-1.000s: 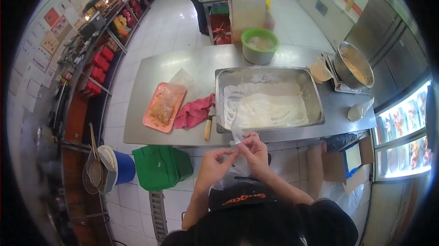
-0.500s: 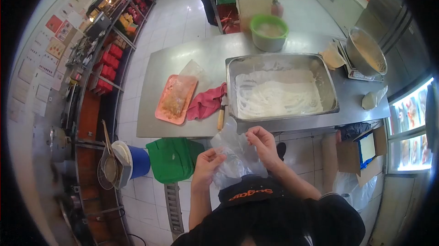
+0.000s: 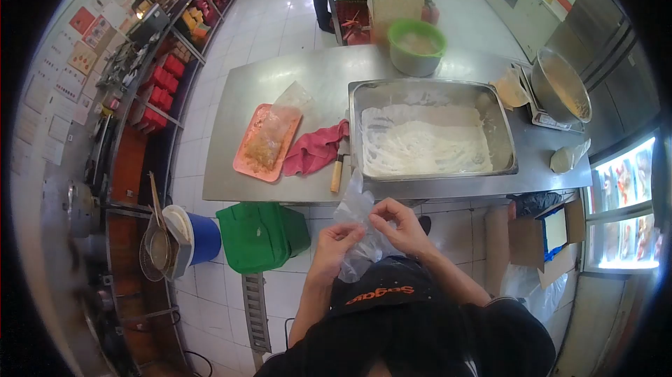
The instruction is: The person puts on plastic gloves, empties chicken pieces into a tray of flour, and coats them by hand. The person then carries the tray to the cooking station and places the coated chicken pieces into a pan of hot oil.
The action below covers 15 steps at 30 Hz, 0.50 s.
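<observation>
One counter [image 3: 224, 184] bears one pan [image 3: 500, 130], one tray [image 3: 255, 121], one cloth [image 3: 316, 149], one knife [image 3: 337, 175]; left hand [image 3: 333, 249] and right hand [image 3: 400, 228], slightly apart, pinch one bag [image 3: 355, 210].

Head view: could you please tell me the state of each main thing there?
Plastic bag: crumpled, pinched in the left hand
Metal pan: uncovered, white powder inside
Red cloth: crumpled
Pink tray: partly covered by clear plastic
Steel bowl: uncovered
Green basin: uncovered
Green bin: closed
Cardboard box: open
Display fridge: lit
</observation>
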Available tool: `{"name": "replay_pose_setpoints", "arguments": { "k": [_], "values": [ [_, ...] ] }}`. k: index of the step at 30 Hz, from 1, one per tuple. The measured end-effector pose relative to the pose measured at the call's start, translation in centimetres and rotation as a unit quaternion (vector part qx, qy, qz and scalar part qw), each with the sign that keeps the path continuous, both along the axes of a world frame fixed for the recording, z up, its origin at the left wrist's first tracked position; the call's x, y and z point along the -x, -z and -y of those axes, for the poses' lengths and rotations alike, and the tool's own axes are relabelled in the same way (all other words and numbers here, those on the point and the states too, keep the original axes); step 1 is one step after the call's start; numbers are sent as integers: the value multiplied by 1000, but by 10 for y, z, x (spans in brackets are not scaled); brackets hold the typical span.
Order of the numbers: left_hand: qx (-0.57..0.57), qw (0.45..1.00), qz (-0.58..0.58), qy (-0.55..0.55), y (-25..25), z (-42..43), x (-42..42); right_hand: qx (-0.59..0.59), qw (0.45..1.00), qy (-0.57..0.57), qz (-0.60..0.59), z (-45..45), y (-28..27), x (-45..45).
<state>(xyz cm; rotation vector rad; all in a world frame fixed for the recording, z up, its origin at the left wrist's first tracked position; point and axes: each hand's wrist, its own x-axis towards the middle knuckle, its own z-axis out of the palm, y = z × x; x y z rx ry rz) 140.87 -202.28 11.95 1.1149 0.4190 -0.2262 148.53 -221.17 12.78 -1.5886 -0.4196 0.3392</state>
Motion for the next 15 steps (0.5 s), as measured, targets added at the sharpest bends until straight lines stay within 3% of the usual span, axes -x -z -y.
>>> {"name": "replay_pose_setpoints", "arguments": {
  "k": [4,10,11,13,14,15],
  "values": [
    [-47,999,3,-9,5,12,0,26,998,-51,-13,0,-20,2],
    [-123,992,36,-8,12,5,3,17,993,-89,-81,0,6,5],
    [-122,992,36,-9,10,3,3,10,994,-37,-104,-2,8,4],
    [-297,954,36,2,3,-1,2,3,992,14,-126,-3,7,2],
    [-298,954,37,-1,-1,-1,1,71,991,84,-80,-3,-2,0],
    [-391,918,56,-32,-5,0,1,138,978,152,-33,-4,-12,-1]
  ]
}}
